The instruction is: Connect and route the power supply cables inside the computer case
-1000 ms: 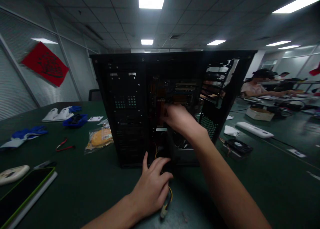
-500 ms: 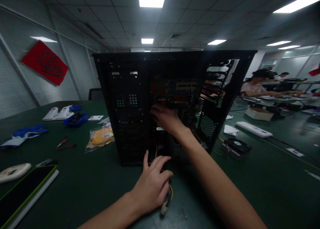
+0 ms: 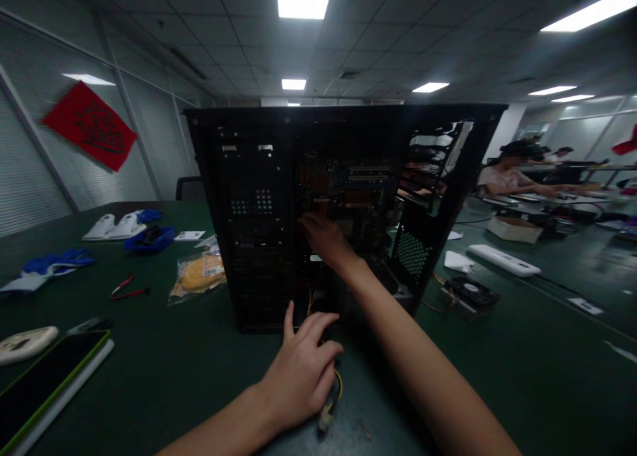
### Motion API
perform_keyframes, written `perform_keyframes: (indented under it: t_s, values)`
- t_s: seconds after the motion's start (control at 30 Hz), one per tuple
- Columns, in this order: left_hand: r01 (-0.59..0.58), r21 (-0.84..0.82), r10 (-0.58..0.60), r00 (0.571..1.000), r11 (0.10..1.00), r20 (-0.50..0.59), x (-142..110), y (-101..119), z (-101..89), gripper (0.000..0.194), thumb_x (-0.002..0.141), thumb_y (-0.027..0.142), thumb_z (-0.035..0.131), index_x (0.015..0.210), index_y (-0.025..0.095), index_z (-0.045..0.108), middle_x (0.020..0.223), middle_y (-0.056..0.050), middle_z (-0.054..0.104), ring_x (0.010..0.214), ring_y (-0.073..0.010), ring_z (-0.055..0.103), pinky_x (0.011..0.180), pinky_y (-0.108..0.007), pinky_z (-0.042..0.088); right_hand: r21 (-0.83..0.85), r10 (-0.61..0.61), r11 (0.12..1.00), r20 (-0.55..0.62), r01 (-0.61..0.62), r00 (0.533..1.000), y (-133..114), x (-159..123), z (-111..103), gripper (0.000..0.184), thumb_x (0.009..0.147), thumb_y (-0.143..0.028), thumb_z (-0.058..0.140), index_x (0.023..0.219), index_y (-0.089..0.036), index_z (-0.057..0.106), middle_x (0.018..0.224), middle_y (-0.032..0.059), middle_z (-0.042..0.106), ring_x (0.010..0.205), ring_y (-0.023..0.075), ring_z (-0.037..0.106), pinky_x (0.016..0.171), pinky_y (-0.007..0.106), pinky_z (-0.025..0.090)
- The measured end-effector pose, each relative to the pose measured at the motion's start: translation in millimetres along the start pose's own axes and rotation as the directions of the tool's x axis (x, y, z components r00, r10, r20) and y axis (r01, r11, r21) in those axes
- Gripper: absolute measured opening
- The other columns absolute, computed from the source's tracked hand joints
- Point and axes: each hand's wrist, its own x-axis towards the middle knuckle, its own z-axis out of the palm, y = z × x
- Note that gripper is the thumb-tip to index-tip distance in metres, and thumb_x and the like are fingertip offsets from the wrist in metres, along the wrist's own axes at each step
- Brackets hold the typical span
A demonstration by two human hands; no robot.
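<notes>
A black computer case (image 3: 253, 177) stands on the table in front of me, its side open towards me. Inside it, a dim motherboard (image 3: 369, 177) is partly covered by my right hand (image 3: 326, 238). That hand reaches into the case with its fingers drawn together near the board's lower left edge; what they grip is too dark to make out. My left hand (image 3: 306, 363) lies at the bottom front edge of the case, fingers spread. A yellow and black power cable (image 3: 339, 391) with a pale connector comes out from under it; part of the cable is hidden.
On the left are a phone (image 3: 52, 380), red-handled pliers (image 3: 130, 289), blue and white gloves (image 3: 54, 263), a blue tray (image 3: 149, 239) and a bagged yellow item (image 3: 200, 273). At right are a fan (image 3: 470, 290), a white power strip (image 3: 503, 260) and a cardboard box (image 3: 515, 229). People sit beyond.
My right hand has moved left and slightly down inside the case, from over the motherboard towards its lower left edge. My left hand has stayed where it was.
</notes>
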Motion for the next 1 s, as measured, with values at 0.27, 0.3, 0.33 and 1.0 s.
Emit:
perform_keyframes:
  t_s: [0.27, 0.3, 0.33, 1.0]
  values:
    - [-0.003, -0.005, 0.003, 1.000, 1.000, -0.005, 0.5, -0.1, -1.5, 0.024, 0.093, 0.019, 0.049, 0.109, 0.023, 0.065, 0.146, -0.013, 0.050, 0.137, -0.0299, 0.044, 0.114, -0.075, 0.002, 0.127, 0.122, 0.985, -0.052, -0.114, 0.991, 0.1, 5.2, 0.6, 0.020, 0.090, -0.007, 0.057, 0.097, -0.019, 0.071, 0.103, 0.0088, 0.070, 0.097, 0.0202, 0.065, 0.090, 0.034, 0.051]
    - [-0.004, -0.005, 0.004, 1.000, 1.000, -0.005, 0.8, 0.2, -2.0, 0.024, 0.092, 0.019, 0.049, 0.109, 0.023, 0.065, 0.146, -0.013, 0.050, 0.137, -0.0301, 0.044, 0.114, -0.075, 0.002, 0.140, 0.131, 0.982, -0.044, -0.123, 0.990, -0.7, 5.2, -0.7, 0.019, 0.089, -0.007, 0.058, 0.096, -0.018, 0.072, 0.103, 0.0088, 0.070, 0.097, 0.0199, 0.065, 0.091, 0.033, 0.051]
    - [-0.004, -0.005, 0.004, 1.000, 1.000, -0.002, 1.0, 0.6, -2.5, 0.024, 0.092, 0.018, 0.049, 0.109, 0.023, 0.065, 0.145, -0.013, 0.050, 0.137, -0.0301, 0.045, 0.114, -0.075, 0.002, 0.151, 0.137, 0.980, -0.038, -0.130, 0.990, -1.6, 5.1, -1.8, 0.018, 0.089, -0.007, 0.058, 0.096, -0.017, 0.071, 0.102, 0.0087, 0.070, 0.098, 0.0195, 0.065, 0.091, 0.032, 0.050]
    - [0.009, -0.018, -0.009, 1.000, 1.000, 0.006, 1.5, 2.7, -2.7, 0.026, 0.092, 0.019, 0.049, 0.113, 0.024, 0.064, 0.146, -0.012, 0.050, 0.138, -0.0291, 0.044, 0.114, -0.075, 0.002, 0.363, 0.507, 0.796, 0.039, -0.485, 0.861, -11.6, 13.2, -6.2, 0.020, 0.079, -0.009, 0.069, 0.096, -0.019, 0.072, 0.089, 0.0020, 0.076, 0.086, 0.0173, 0.072, 0.078, 0.028, 0.053]
